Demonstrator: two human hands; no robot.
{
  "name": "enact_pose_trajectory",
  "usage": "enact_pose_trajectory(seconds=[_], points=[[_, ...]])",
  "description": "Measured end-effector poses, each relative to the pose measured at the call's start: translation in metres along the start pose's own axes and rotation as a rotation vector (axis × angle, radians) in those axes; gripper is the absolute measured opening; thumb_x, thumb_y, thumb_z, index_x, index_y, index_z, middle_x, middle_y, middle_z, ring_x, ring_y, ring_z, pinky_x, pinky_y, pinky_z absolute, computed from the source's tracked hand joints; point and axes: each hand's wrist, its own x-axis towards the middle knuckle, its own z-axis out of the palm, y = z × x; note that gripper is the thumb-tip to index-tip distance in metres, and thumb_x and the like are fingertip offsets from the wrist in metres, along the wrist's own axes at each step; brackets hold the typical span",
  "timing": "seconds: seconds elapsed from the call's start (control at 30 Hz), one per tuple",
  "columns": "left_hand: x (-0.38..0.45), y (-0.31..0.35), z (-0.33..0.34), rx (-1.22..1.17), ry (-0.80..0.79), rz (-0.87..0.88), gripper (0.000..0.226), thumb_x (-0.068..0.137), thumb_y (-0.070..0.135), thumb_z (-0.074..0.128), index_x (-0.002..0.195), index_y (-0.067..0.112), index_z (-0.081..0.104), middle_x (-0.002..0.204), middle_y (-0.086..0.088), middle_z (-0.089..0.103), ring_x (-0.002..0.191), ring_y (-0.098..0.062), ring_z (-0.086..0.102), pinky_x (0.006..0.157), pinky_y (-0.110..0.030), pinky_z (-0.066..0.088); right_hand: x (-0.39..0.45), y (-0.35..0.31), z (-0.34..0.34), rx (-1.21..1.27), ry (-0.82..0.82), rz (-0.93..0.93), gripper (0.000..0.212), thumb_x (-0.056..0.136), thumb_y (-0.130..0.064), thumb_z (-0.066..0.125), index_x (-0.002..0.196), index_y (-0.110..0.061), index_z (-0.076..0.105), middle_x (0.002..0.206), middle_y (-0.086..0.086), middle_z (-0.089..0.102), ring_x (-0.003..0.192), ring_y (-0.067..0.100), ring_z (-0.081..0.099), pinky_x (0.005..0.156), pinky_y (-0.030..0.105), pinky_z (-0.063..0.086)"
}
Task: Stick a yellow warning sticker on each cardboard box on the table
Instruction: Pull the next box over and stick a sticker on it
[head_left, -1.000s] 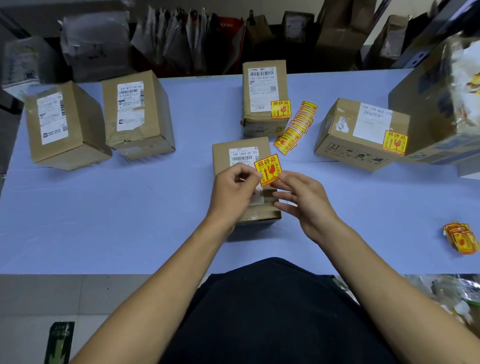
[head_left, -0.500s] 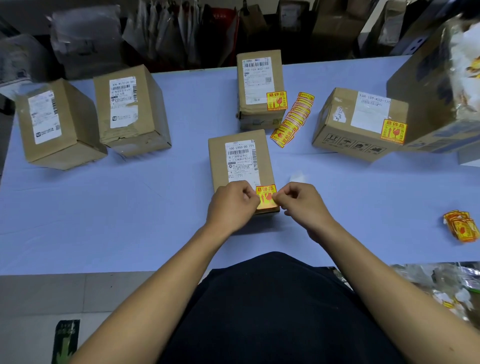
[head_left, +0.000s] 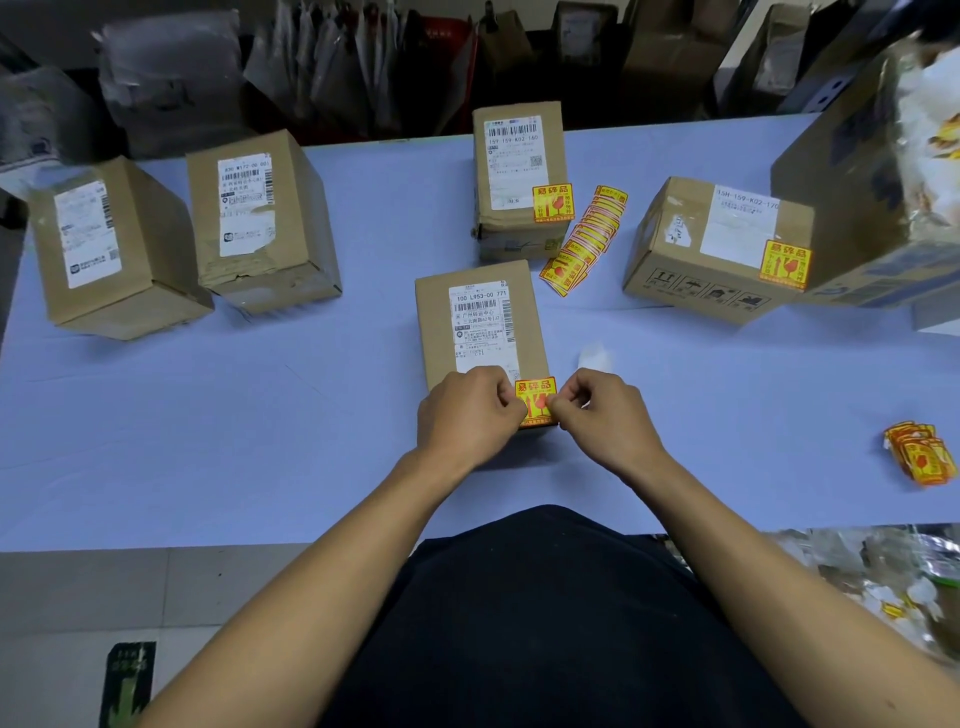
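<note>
Yellow sticker (head_left: 535, 397) pinched against the box (head_left: 480, 322) by curled left hand (head_left: 467, 415) and right hand (head_left: 605, 415)

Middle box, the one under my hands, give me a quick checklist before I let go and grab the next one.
1. Sticker on the middle box, near corner: ok.
2. Sticker clear of the barcode label: ok.
3. Edges pressed flat: cannot tell, left hand and right hand cover both sides.
4. Spare stickers within reach: ok.
5. Two left boxes stickered: not ok, none visible.
</note>
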Motion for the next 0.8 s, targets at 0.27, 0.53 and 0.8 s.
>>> enact_pose_trajectory(seconds=[0.27, 0.53, 0.8], points=[[0.004, -0.012, -0.007, 0.267, 0.125, 0.084, 0.025, 0.078, 0.047, 0.061, 0.083, 0.022, 0.059, 0.083, -0.001, 0.064, 0.08, -0.027, 0.059, 0.056, -0.029, 0.034, 0.008, 0.002, 0.001, 0.016, -0.028, 0.064, 0.032, 0.092, -0.048, 0.06, 0.113, -0.023, 0.065, 0.099, -0.006, 0.067, 0.092, 0.016, 0.063, 0.076, 0.032, 0.048], [-0.003, -0.048, 0.004, 0.169, 0.223, 0.143, 0.063, 0.087, 0.05, 0.063, 0.139, 0.016, 0.05, 0.148, -0.012, 0.04, 0.135, -0.032, 0.035, 0.102, -0.046, 0.04, 0.004, -0.001, 0.026, 0.29, -0.121, 0.05, 0.061, 0.09, -0.049, 0.067, 0.143, -0.027, 0.047, 0.123, -0.008, 0.066, 0.102, 0.001, 0.063, 0.087, 0.019, 0.049], [0.005, -0.052, 0.011, -0.385, 0.241, -0.066, 0.072, 0.089, 0.041, 0.065, 0.15, 0.025, 0.03, 0.16, 0.0, 0.02, 0.142, -0.013, 0.028, 0.106, -0.025, 0.031, 0.013, 0.005, 0.027, 0.43, -0.162, 0.14, 0.077, 0.091, -0.049, 0.065, 0.156, -0.027, 0.029, 0.151, -0.004, 0.045, 0.13, 0.01, 0.048, 0.104, 0.027, 0.041]])
